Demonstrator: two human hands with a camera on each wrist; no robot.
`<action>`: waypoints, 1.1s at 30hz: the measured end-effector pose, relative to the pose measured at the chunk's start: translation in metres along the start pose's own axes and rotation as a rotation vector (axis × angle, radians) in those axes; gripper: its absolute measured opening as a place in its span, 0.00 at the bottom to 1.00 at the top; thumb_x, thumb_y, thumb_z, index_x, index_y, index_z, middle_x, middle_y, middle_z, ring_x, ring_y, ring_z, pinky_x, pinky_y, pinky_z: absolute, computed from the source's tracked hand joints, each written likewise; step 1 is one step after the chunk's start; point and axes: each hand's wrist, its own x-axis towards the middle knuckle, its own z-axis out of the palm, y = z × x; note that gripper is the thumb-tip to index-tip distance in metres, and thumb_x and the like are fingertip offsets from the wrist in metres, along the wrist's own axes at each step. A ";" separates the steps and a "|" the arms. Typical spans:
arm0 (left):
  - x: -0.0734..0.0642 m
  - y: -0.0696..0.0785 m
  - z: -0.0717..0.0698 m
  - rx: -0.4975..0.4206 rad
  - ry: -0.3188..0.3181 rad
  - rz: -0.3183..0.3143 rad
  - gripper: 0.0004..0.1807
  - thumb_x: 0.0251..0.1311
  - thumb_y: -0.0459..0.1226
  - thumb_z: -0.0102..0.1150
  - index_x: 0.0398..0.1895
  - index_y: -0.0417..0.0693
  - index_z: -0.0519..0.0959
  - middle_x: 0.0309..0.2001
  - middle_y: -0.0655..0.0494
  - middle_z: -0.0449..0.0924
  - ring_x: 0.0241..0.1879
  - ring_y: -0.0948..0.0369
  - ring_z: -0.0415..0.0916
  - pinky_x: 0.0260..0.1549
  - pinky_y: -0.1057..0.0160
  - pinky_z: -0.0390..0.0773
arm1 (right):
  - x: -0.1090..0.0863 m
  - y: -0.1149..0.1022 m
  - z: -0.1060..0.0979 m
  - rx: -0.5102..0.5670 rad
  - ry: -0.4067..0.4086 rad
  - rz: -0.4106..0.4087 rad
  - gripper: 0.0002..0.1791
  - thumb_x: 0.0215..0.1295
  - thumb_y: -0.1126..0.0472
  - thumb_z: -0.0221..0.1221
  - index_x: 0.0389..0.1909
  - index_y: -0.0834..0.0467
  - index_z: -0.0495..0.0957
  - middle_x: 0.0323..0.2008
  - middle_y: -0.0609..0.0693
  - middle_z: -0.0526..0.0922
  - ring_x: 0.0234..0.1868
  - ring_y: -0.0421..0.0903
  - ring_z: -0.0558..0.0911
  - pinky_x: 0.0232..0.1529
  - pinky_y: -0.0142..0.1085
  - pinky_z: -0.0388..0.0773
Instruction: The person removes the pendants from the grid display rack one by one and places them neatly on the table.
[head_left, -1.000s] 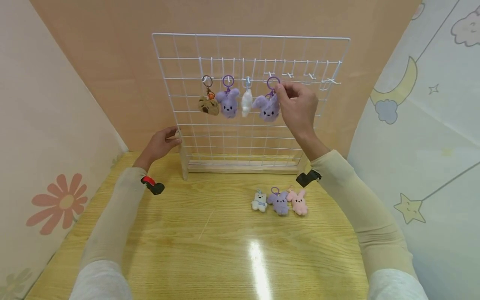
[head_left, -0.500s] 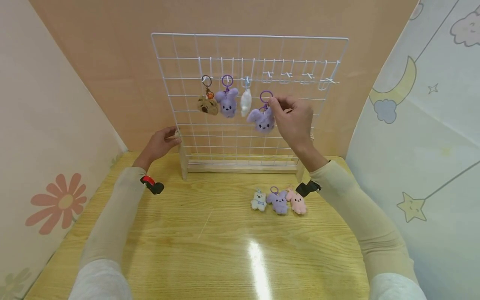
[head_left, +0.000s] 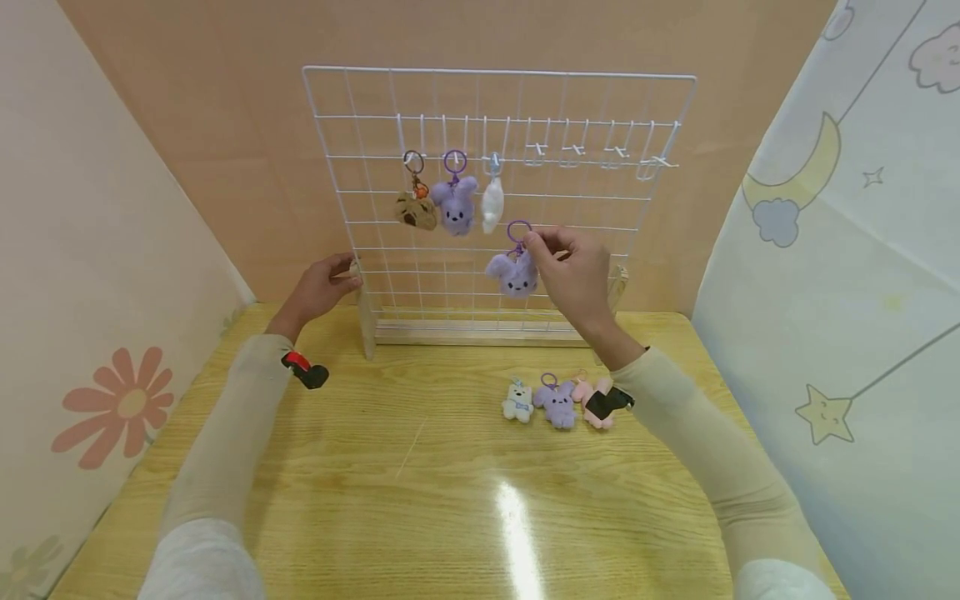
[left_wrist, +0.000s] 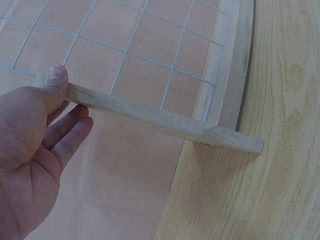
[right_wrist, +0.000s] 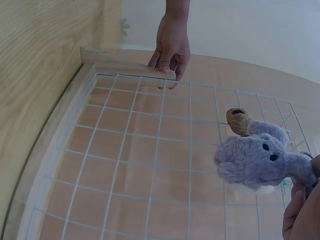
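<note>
My right hand (head_left: 577,271) pinches a purple plush keychain (head_left: 514,275) by its ear and ring, in front of the wire grid rack (head_left: 420,258). Its face shows close up in the right wrist view, where the fingers (right_wrist: 295,205) enter at the right edge. With thumb and fingers my left hand (left_wrist: 37,120) grips the top of the rack's wooden side post (left_wrist: 150,115). Upper hooks carry a brown plush keychain (head_left: 416,212), another purple one (head_left: 454,205) and a white one (head_left: 492,204) seen edge-on.
Several white hooks (head_left: 576,151) without keychains line the grid's right side. On the wooden table (head_left: 337,467) lie a white bear keychain (head_left: 517,402), a purple one (head_left: 557,405) and a pink one (head_left: 598,421), partly covered by the right wrist camera (head_left: 609,403).
My right hand has lowered the purple plush keychain from the level of the hooks to the grid's middle, shifting slightly left. My left hand stays on the post.
</note>
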 end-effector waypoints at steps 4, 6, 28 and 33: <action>-0.001 0.000 0.000 -0.002 -0.004 0.001 0.34 0.78 0.37 0.52 0.80 0.34 0.54 0.76 0.32 0.58 0.72 0.37 0.64 0.66 0.41 0.73 | -0.008 0.007 0.003 0.003 -0.013 -0.017 0.14 0.71 0.56 0.65 0.36 0.64 0.89 0.26 0.54 0.86 0.24 0.42 0.78 0.17 0.25 0.69; -0.001 0.001 0.000 -0.003 -0.004 0.003 0.34 0.78 0.37 0.52 0.80 0.34 0.54 0.76 0.32 0.58 0.72 0.37 0.64 0.65 0.41 0.73 | -0.013 0.011 0.005 0.004 -0.020 -0.009 0.14 0.71 0.55 0.65 0.37 0.63 0.89 0.26 0.54 0.86 0.25 0.42 0.78 0.17 0.25 0.70; 0.003 -0.002 0.000 -0.003 -0.003 0.018 0.34 0.78 0.38 0.53 0.80 0.34 0.54 0.77 0.33 0.57 0.73 0.38 0.62 0.66 0.42 0.72 | -0.061 0.036 0.021 0.028 -0.123 0.046 0.12 0.72 0.55 0.64 0.39 0.60 0.89 0.27 0.51 0.86 0.24 0.40 0.78 0.19 0.27 0.72; 0.003 -0.003 -0.001 -0.002 -0.007 0.007 0.35 0.78 0.38 0.53 0.80 0.35 0.54 0.77 0.34 0.57 0.73 0.38 0.63 0.66 0.42 0.72 | -0.073 0.039 0.025 0.053 -0.138 0.078 0.12 0.72 0.56 0.64 0.40 0.60 0.90 0.26 0.54 0.85 0.18 0.40 0.72 0.13 0.28 0.64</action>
